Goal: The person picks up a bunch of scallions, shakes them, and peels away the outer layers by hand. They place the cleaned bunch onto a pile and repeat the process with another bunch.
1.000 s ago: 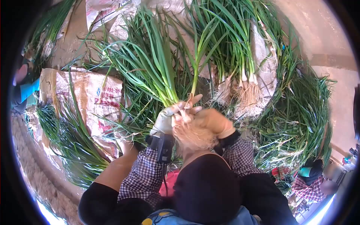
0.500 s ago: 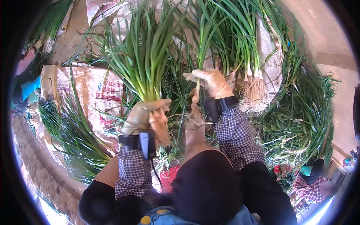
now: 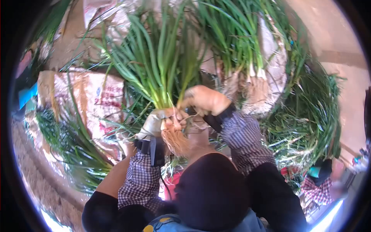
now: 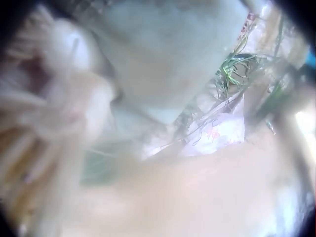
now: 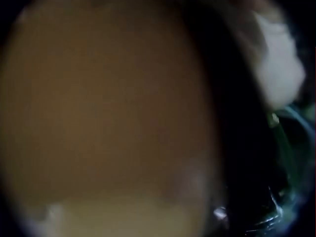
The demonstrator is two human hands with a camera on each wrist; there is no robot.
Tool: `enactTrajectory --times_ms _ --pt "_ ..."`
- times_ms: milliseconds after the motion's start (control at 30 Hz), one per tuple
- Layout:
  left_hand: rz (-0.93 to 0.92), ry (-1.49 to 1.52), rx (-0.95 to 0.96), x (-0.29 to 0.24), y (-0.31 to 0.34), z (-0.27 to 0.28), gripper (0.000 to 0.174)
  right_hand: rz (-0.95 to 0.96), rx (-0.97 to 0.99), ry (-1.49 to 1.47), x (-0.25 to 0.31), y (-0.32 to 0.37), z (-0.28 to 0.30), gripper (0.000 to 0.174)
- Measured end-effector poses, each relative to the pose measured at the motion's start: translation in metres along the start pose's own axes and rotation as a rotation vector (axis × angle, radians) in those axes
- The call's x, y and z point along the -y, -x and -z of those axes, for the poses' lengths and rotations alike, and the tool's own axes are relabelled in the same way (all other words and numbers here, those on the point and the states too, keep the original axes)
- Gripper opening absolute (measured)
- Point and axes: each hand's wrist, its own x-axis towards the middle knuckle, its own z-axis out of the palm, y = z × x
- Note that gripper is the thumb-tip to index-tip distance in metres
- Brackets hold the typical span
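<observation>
Scallion bunch [image 3: 158,73]: left hand [image 3: 158,123] fingers [image 3: 170,114] curled tight round its neck, roots [image 3: 176,141] hanging below, leaves fanning up over the sack [image 3: 89,100]. Right hand [image 3: 205,99] fingers curl onto the same neck; half a second ago it was apart, holding one stalk. Both wrist views are blurred, so the exact right-hand pinch is unreadable.

The bare floor [image 3: 332,42] is showing at 2 o'clock. A printed sack [image 3: 91,98] is lying flat on it at 9 o'clock. A pale sack [image 3: 276,58] at 1 o'clock is carrying rooted green onions [image 3: 251,77], their roots pointing toward 6. Loose green leaves [image 3: 313,112] are heaping at 3 o'clock, and more greens [image 3: 73,154] are sprawling at 8 o'clock, just beside the printed sack.
</observation>
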Motion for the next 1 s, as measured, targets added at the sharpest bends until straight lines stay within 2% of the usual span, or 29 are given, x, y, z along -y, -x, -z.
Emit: enactTrajectory --times_ms 33,100,133,167,233,267,300,333,367,400,433,467,500,567,600,633,667,700,767,800,833,867,900,933,967,1000 --pt "-0.011 -0.008 -0.09 0.0 -0.001 -0.009 0.022 0.164 -0.177 0.138 -0.002 0.0 0.008 0.017" --pt "-0.131 0.21 0.292 -0.004 0.003 -0.007 0.021 -0.024 -0.474 0.651 -0.018 -0.032 0.035 0.021" --pt "-0.183 0.239 0.279 -0.009 0.01 -0.022 0.02 -0.058 -0.465 0.651 -0.02 -0.022 0.032 0.024" --pt "-0.24 0.264 0.266 -0.018 0.013 -0.035 0.019 -0.078 -0.261 0.479 -0.02 -0.016 0.025 0.029" --pt "-0.316 0.34 0.391 -0.02 0.002 -0.024 0.022 0.017 0.021 0.605 0.017 0.039 0.007 0.035" --pt "-0.312 0.337 0.321 -0.017 -0.002 -0.02 0.029 0.187 -0.208 0.566 -0.001 0.049 0.012 0.041" --pt "-0.313 0.329 0.252 -0.014 -0.008 -0.015 0.039 0.181 -0.488 0.47 0.006 0.067 0.027 0.044" --pt "-0.284 0.319 0.277 -0.009 -0.016 -0.009 0.058 0.321 -1.005 0.672 -0.022 0.062 0.054 0.044" --pt "-0.225 0.302 0.248 0.0 -0.021 0.007 0.068 -0.072 -1.232 0.076 0.004 0.092 0.065 0.044" --pt "-0.149 0.375 0.256 0.009 -0.024 0.008 0.066 -0.369 -1.321 0.25 -0.003 0.098 0.091 0.043" --pt "-0.068 0.447 0.262 0.017 -0.026 0.006 0.065 -0.42 -1.396 0.437 -0.042 0.089 0.126 0.031" --pt "-0.103 0.28 0.152 0.024 -0.028 0.003 0.062 -0.512 -1.134 0.763 -0.046 0.092 0.135 0.032" --pt "-0.064 0.15 0.069 0.029 -0.031 0.006 0.054 -0.511 -1.152 0.722 -0.044 0.094 0.132 0.032" --pt "-0.048 0.151 0.14 0.036 -0.039 -0.001 0.046 -0.495 -1.175 0.653 -0.028 0.095 0.109 0.031" --pt "-0.062 0.295 0.262 0.044 -0.045 -0.012 0.043 -0.368 -1.087 0.438 0.001 0.105 0.074 0.033" --pt "-0.17 0.118 0.047 0.041 -0.039 -0.032 0.044 -0.429 -0.925 0.454 0.008 0.101 0.06 0.034" --pt "-0.124 0.172 0.05 0.041 -0.039 -0.046 0.04 -0.227 -0.885 0.45 -0.012 0.087 0.044 0.039" --pt "-0.078 0.224 0.05 0.039 -0.038 -0.051 0.036 -0.221 -0.742 0.285 -0.019 0.073 0.023 0.045" --pt "-0.047 -0.018 0.046 0.047 -0.046 -0.024 0.035 -0.1 -0.507 -0.096 -0.011 0.069 -0.001 0.054" --pt "-0.02 0.147 -0.024 0.043 -0.035 -0.04 0.037 -0.054 -0.604 -0.226 -0.026 0.056 0.002 0.057" --pt "-0.004 0.124 -0.027 0.045 -0.033 -0.038 0.038 -0.015 -0.705 -0.358 -0.035 0.048 0.009 0.06" --pt "0.015 0.097 -0.024 0.044 -0.033 -0.036 0.039 0.026 -0.49 -0.459 -0.044 0.046 0.019 0.063" --pt "0.032 0.065 -0.018 0.042 -0.034 -0.035 0.04 0.093 -0.536 -0.3 -0.046 0.038 0.016 0.063" --pt "0.033 0.119 0.026 0.04 -0.031 -0.041 0.032 0.16 -0.578 -0.137 -0.045 0.024 0.008 0.063" --pt "0.013 0.078 -0.041 0.036 -0.027 -0.046 0.032 0.224 -0.614 0.033 -0.045 0.014 0.002 0.063" --pt "-0.008 0.04 -0.105 0.031 -0.023 -0.054 0.031 0.121 -0.593 0.049 -0.024 0.024 0.001 0.064"
